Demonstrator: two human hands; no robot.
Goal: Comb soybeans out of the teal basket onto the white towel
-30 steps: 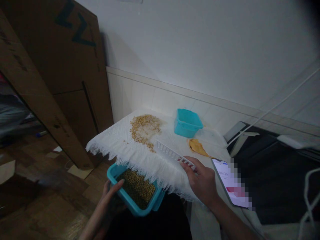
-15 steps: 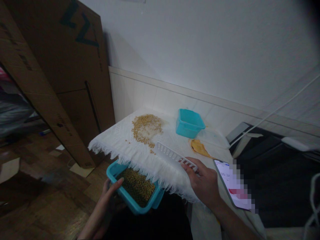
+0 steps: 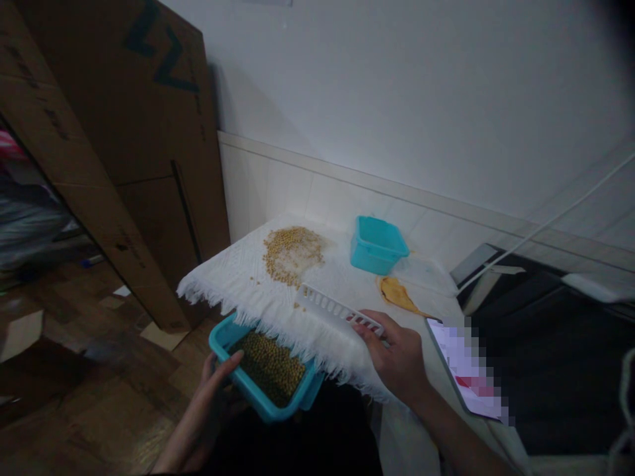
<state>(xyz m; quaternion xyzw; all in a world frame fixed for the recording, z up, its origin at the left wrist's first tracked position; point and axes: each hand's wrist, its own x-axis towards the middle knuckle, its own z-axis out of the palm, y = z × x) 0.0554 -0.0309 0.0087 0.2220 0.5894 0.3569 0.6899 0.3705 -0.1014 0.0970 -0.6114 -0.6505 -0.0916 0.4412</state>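
My left hand grips the near-left side of a blue plastic container, thumb over the rim. Yellowish soybeans lie in it, with darker, greenish small grains to their left. The container sits below the fringed edge of a white cloth. In my right hand is a white slotted plastic piece, held by its right end low over the cloth. Its far tip is beside a few loose beans. Beyond that tip lies a spread of soybeans with paler grains at its middle.
A second blue container stands at the back of the table, beside a clear lid. An orange-yellow cloth-like item and a phone lie to the right. A tall cardboard box rises at the left.
My right hand has drawn the white slotted piece left and slightly down, close to the loose beans near the cloth's edge. The left hand and its container have barely moved.
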